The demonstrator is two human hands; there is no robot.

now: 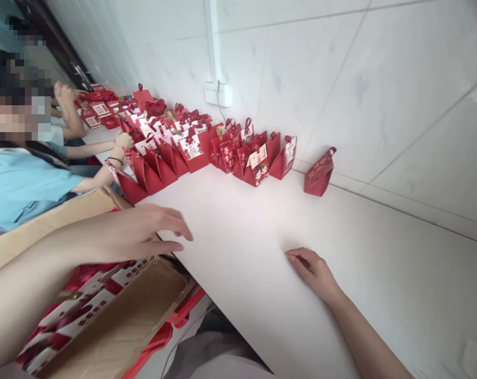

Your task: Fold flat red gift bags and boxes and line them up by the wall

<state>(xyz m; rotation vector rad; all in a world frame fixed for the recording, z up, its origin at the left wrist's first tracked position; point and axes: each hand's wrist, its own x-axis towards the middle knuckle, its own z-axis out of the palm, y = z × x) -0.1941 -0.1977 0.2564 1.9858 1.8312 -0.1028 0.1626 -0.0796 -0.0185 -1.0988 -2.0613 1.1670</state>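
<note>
My left hand [161,229] hovers over the near left edge of the table, above a cardboard box. Its thumb and fingers are apart with nothing between them. Inside the box [116,326] lie several red and white gift boxes [90,308] with ribbons, partly hidden by my forearm. My right hand [311,268] rests on the white tabletop [238,237], fingers curled in towards the thumb; nothing shows in it. The closest gift box to it is a single red one [319,173] with a ribbon loop, standing upright against the wall.
Rows of red gift boxes [193,147] crowd the back left of the table. A co-worker in a light blue top [29,184] sits at the left, one hand [123,141] by those boxes. A white socket [218,95] with a cable is on the wall.
</note>
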